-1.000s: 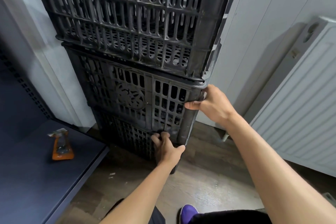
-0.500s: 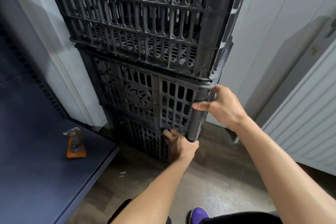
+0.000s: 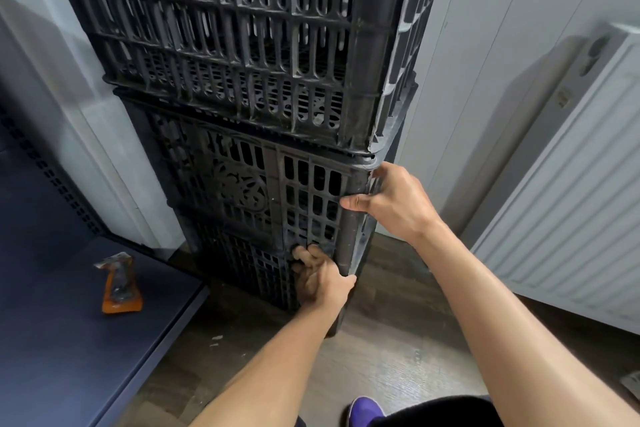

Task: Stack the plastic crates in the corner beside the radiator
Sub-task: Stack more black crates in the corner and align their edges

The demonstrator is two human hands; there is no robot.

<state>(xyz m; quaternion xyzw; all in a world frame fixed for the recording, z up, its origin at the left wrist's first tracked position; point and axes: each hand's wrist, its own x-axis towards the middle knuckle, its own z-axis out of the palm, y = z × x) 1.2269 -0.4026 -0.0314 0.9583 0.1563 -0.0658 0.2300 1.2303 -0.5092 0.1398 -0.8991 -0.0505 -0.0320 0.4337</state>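
With our left hand hooked low into the stack and right hand clasping the middle crate at its corner, we should push evenly, never tipping it.

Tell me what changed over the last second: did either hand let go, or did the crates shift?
Nothing visibly changed. The right hand still grips the corner of the middle crate. The left hand still has its fingers hooked into the slots lower on the front of the crate stack. The stack stays put beside the radiator; only the camera swayed.
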